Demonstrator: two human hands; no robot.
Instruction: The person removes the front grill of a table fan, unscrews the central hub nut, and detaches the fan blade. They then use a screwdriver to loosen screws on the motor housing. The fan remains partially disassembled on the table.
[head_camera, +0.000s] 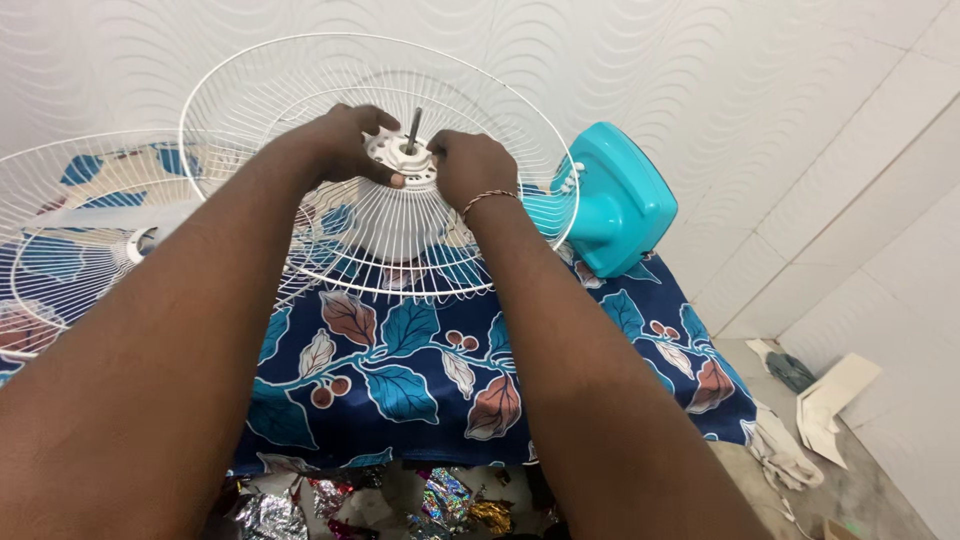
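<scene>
Left hand (350, 140) and right hand (470, 165) both pinch the white plastic hub (405, 160) of a white wire fan guard (300, 80). The thin wires look light and bendable; the stiff hub between the hands seems the safest hold.

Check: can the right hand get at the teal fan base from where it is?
Probably yes. The right hand rests at the hub inside the grille; the teal base sits just beyond the grille's rim, with nothing between.
</scene>
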